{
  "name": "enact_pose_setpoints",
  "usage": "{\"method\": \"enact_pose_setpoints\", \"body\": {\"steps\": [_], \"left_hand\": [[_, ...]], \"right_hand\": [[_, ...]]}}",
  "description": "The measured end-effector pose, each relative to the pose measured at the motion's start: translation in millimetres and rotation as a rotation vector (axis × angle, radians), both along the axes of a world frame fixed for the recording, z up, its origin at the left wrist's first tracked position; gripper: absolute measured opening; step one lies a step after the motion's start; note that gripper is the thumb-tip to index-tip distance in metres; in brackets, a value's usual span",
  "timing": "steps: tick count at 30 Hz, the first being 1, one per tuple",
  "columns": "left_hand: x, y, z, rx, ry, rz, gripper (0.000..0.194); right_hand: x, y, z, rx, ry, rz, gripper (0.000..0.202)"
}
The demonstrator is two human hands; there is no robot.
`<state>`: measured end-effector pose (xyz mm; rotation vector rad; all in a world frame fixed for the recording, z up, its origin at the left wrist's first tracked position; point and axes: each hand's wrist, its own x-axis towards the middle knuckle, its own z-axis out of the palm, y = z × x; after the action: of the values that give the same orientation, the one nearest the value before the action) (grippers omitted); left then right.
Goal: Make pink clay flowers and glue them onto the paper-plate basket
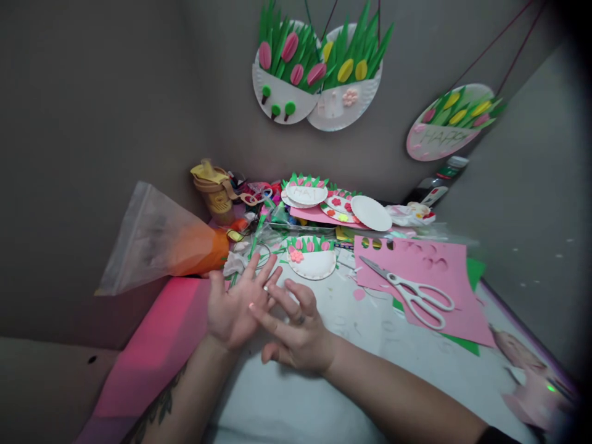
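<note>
My left hand (240,306) is held palm up over the table's left part, its fingers spread. My right hand (298,330) is beside it, fingers apart and bent, its fingertips at the left hand's fingers. A tiny white bit shows between them, too small to name. Just beyond the hands lies a small white paper plate craft (314,265) with green paper grass, pink tulips and a pink flower. White-handled scissors (411,295) rest on a pink sheet (451,268) with cut holes, to the right of my hands.
A plastic bag with orange contents (198,250) and a brown cup (216,200) stand at the left. Decorated plates (305,192), a blank plate (371,213) and a bottle (435,185) are at the back. Plate crafts (345,114) hang on the wall.
</note>
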<state>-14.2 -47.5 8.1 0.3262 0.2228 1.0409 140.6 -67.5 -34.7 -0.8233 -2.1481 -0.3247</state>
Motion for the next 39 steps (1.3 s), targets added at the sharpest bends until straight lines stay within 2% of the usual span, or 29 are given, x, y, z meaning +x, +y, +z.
{"method": "enact_pose_setpoints", "body": {"steps": [4, 7, 10, 12, 15, 17, 20, 23, 26, 28, 31, 34, 36, 39], "left_hand": [[2, 0, 2.0, -0.067, 0.01, -0.028, 0.093], [3, 0, 3.2, -0.067, -0.003, 0.046, 0.091], [5, -1, 5.0, -0.094, 0.013, 0.062, 0.087], [7, -3, 6.4, -0.112, 0.033, 0.011, 0.088], [8, -5, 7.8, -0.079, 0.021, 0.04, 0.09], [8, -6, 7.3, -0.059, 0.018, 0.08, 0.089], [7, -6, 5.1, -0.068, 0.054, 0.051, 0.086], [6, -5, 4.1, -0.063, 0.038, 0.053, 0.088], [5, -5, 4.2, -0.056, 0.009, 0.094, 0.09], [6, -7, 3.8, -0.063, 0.017, 0.068, 0.087], [7, -9, 3.0, -0.063, -0.012, 0.013, 0.087], [9, -9, 2.4, -0.051, -0.056, 0.034, 0.089], [10, -11, 1.8, -0.054, -0.03, 0.042, 0.089], [13, -13, 1.7, -0.082, 0.034, 0.008, 0.087]], "right_hand": [[-2, 0, -2.7, 0.0, -0.039, -0.049, 0.074], [-4, -1, -4.9, -0.002, -0.052, -0.075, 0.079], [-6, -3, -7.3, 0.028, -0.093, -0.026, 0.076], [-6, -2, -8.8, 0.037, -0.068, -0.05, 0.073], [-5, -2, -10.0, 0.047, -0.048, -0.115, 0.073], [-5, -2, -9.5, 0.096, -0.104, -0.094, 0.072], [-8, -3, -6.6, 0.153, -0.153, -0.08, 0.068], [-10, -5, -3.4, 0.128, -0.141, -0.134, 0.067], [-9, -10, -2.5, 0.131, -0.188, -0.093, 0.069], [-7, -14, -2.5, 0.134, -0.211, -0.067, 0.07], [-5, -18, -2.0, 0.106, -0.189, -0.113, 0.071], [-3, -19, -1.4, 0.095, -0.156, -0.119, 0.069], [-3, -19, -1.4, 0.102, -0.156, -0.086, 0.069], [-2, -16, -1.7, 0.073, -0.109, -0.133, 0.07]]}}
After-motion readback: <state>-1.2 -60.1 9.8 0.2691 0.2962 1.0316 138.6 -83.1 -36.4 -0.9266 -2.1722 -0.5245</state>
